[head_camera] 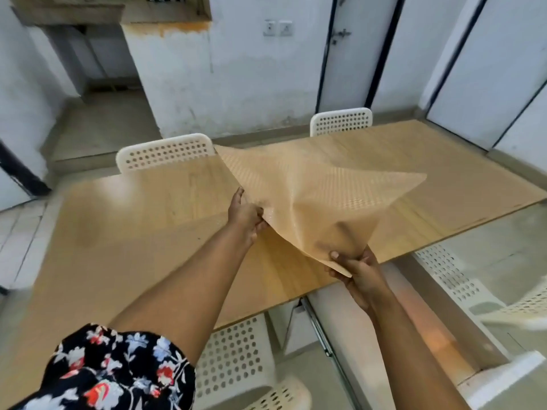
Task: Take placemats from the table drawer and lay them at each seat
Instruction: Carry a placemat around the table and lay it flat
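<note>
A tan perforated placemat point(319, 196) hangs bent and lifted above the middle of the wooden table point(118, 232). My left hand point(247, 216) grips its left edge. Its near corner is pinched in my right hand point(358, 270), close to the table's near edge. The mat's far corners point toward the far side of the table. Below the near edge, an open drawer point(384, 327) with a metal slide rail shows under my right forearm; its inside looks bare where visible.
Two white perforated chairs stand at the far side, one at the left point(165, 155) and one at the right point(340, 121). More white chairs sit on the near side, one below me point(236, 359) and one at the right point(461, 279). White walls and doors lie behind.
</note>
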